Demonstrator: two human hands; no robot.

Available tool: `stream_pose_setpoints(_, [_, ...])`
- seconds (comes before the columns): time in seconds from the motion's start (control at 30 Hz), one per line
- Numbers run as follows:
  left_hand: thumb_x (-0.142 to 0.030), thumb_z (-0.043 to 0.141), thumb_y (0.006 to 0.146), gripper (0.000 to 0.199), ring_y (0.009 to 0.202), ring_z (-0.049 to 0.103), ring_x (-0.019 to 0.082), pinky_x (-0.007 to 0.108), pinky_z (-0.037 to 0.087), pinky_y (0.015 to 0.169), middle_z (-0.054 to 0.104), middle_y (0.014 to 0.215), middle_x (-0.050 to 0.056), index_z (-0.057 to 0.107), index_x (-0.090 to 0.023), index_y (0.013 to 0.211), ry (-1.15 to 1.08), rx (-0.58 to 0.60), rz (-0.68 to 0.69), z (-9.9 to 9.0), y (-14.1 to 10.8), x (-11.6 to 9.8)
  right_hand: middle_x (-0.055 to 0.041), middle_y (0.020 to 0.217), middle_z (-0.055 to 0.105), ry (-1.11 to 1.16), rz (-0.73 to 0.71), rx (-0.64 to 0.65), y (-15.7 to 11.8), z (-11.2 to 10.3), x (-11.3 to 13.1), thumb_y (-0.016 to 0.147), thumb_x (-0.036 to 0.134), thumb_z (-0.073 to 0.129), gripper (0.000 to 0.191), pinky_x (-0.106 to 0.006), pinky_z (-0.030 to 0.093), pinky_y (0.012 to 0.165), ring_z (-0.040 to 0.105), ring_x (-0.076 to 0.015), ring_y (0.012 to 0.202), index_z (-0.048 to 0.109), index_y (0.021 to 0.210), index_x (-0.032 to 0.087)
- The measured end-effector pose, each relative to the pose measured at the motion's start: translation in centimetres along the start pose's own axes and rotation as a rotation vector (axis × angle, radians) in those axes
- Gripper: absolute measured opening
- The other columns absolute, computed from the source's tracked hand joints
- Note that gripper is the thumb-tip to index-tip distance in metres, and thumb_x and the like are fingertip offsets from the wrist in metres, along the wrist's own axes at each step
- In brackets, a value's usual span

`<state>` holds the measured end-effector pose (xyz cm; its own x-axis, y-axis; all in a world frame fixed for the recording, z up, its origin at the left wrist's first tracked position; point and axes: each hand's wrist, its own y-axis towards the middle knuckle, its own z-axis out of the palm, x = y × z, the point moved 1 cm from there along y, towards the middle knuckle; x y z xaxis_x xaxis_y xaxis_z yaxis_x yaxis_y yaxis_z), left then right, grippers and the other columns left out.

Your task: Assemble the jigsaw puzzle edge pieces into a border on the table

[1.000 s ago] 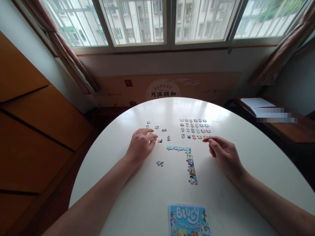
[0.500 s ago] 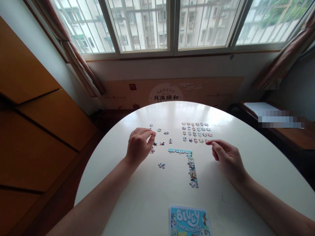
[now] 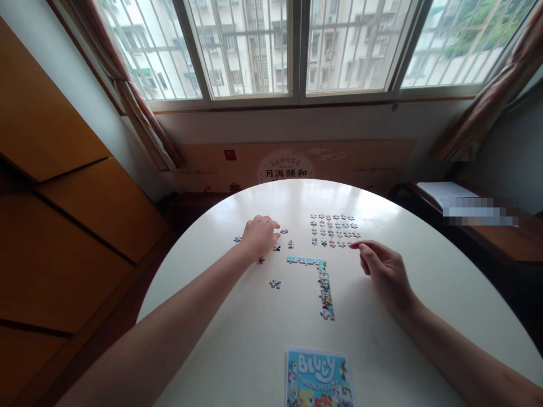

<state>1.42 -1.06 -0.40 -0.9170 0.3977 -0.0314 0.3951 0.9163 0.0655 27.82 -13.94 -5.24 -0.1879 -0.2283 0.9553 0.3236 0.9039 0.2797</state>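
Observation:
My left hand (image 3: 260, 233) reaches over loose jigsaw pieces left of centre on the round white table, its thumb and forefinger apart. Just beyond those fingertips lies a loose puzzle piece (image 3: 284, 230); others are partly hidden beneath the hand. My right hand (image 3: 384, 268) is closed, its forefinger pointing at the lower right corner of the rows of puzzle pieces (image 3: 333, 231). Whether anything sits in its fingers is hidden. Between the hands, a joined puzzle strip (image 3: 326, 291) forms a corner, with a blue top edge. A small joined cluster (image 3: 275, 284) lies to its left.
A blue Bluey picture card (image 3: 319, 379) lies at the near side of the table (image 3: 237, 350). A wooden cabinet (image 3: 76, 243) stands on the left. Papers rest on a brown side table (image 3: 520, 240) at right, and a barred window (image 3: 254, 51) is behind.
My left hand has moved right and slightly forward, and its fingers have spread. A piece left of it has come into view. My right hand stays by the rows; the camera view has shifted slightly.

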Motion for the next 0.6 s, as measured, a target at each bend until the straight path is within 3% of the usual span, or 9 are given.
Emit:
stream_pose_setpoints(0.23, [-0.04, 0.058, 0.093, 0.028, 0.109, 0.058, 0.028, 0.039, 0.046, 0.092, 0.071, 0.114, 0.008, 0.077, -0.023, 0.106, 0.035, -0.024, 0.034, 0.9, 1.9, -0.6, 0.0036, 0.053, 0.046, -0.002, -0.027, 0.018, 0.2, 0.0, 0.5, 0.092, 0.038, 0.058, 0.027, -0.024, 0.031, 0.047, 0.04, -0.0105, 0.049, 0.073, 0.089, 0.016])
stream_pose_setpoints(0.6, [-0.033, 0.061, 0.087, 0.022, 0.107, 0.057, 0.028, 0.037, 0.047, 0.091, 0.071, 0.11, 0.007, 0.08, -0.026, 0.096, 0.033, 0.024, 0.072, 0.4, 1.9, -0.2, 0.0029, 0.054, 0.048, -0.006, -0.038, 0.03, 0.2, 0.0, 0.8, 0.091, 0.036, 0.058, 0.026, -0.023, 0.033, 0.047, 0.042, -0.0107, 0.05, 0.074, 0.089, 0.015])
